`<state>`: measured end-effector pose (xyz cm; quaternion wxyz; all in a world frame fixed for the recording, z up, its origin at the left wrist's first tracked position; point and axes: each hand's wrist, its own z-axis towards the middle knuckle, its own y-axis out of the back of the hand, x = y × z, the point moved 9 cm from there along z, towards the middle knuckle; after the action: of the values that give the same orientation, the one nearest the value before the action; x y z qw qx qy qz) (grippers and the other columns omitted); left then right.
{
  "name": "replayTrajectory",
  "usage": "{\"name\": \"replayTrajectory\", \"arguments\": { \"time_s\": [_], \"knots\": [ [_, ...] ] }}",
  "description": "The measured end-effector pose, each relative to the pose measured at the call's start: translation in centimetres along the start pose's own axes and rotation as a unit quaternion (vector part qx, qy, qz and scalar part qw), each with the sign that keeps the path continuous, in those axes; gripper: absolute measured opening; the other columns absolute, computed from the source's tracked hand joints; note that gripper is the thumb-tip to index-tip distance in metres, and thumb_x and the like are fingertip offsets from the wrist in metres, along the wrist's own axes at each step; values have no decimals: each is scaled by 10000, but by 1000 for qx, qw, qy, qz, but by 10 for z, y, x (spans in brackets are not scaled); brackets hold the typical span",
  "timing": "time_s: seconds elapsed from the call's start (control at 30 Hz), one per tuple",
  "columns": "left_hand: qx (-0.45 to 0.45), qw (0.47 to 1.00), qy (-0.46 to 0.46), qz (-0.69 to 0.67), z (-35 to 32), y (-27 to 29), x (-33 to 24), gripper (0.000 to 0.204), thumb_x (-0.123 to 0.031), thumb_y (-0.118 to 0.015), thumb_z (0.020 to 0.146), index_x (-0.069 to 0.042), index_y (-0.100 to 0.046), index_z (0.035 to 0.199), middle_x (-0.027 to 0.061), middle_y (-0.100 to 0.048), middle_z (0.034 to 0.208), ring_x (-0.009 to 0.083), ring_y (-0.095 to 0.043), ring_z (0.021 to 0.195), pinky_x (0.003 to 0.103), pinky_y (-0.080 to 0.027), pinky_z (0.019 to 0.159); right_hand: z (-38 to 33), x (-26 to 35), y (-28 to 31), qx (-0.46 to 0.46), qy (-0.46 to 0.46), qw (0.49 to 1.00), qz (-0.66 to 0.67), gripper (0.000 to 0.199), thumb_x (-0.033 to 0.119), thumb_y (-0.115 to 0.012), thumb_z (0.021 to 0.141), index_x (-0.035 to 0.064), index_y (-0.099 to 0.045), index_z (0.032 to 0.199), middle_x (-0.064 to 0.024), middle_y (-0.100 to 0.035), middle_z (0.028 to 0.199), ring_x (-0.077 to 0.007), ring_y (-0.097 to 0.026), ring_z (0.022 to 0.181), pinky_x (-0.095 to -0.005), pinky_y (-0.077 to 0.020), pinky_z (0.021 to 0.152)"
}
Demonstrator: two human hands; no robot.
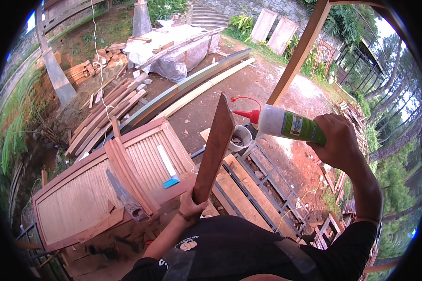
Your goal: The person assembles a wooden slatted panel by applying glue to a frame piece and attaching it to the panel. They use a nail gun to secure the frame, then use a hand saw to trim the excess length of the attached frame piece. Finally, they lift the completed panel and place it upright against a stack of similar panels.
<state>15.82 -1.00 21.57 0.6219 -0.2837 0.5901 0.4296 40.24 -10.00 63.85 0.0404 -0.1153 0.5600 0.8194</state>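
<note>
Left hand (191, 207) fingers clenched round the lower end of a wooden slat (214, 149), held upright at centre so its edge faces the nozzle. Right hand (338, 140) grasps a glue bottle (288, 124), tipped sideways, red tip near the slat top. Louvred door (103, 182) lies left.

Glue bottle (290, 124) white, green label, red nozzle; slat (214, 148) reddish-brown; louvred door (86, 187) pale ribbed

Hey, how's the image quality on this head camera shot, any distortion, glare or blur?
Head view: strong fisheye bend, so the long planks curve and a black rim rings the frame; soft even daylight, faint shadows; sky at the upper right is blown out; the glue bottle in the right hand and the wooden slat in the left hand look sharp.
</note>
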Motion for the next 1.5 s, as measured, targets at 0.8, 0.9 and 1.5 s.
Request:
{"name": "replayTrajectory", "arguments": {
  "time_s": [0.8,0.9,1.5],
  "knots": [
    [-74,994,-9,-74,16,14,8,693,-338,-812,641,26,-550,1169,110,-637,999,197,-614,923,323,-490,843,-76,14,-91,-58,-127,968,209,379,152,-830,634,44,-596,911,-130,-622,770,-327,-640,705,-411,-509,632],
    [-132,980,9,-147,44,32,-9,611,-322,-777,719,13,-537,1171,68,-614,970,153,-595,895,284,-484,814,-110,31,-146,-115,-266,900,326,399,140,-837,679,20,-582,962,-165,-632,791,-331,-649,695,-396,-502,629],
    [-248,873,143,-394,148,69,-60,549,-459,-667,838,-85,-565,1227,40,-546,834,180,-585,704,349,-526,609,-186,92,-179,22,-241,905,349,360,237,-806,703,14,-613,911,-164,-632,811,-366,-629,768,-455,-486,686]
  ]
}}
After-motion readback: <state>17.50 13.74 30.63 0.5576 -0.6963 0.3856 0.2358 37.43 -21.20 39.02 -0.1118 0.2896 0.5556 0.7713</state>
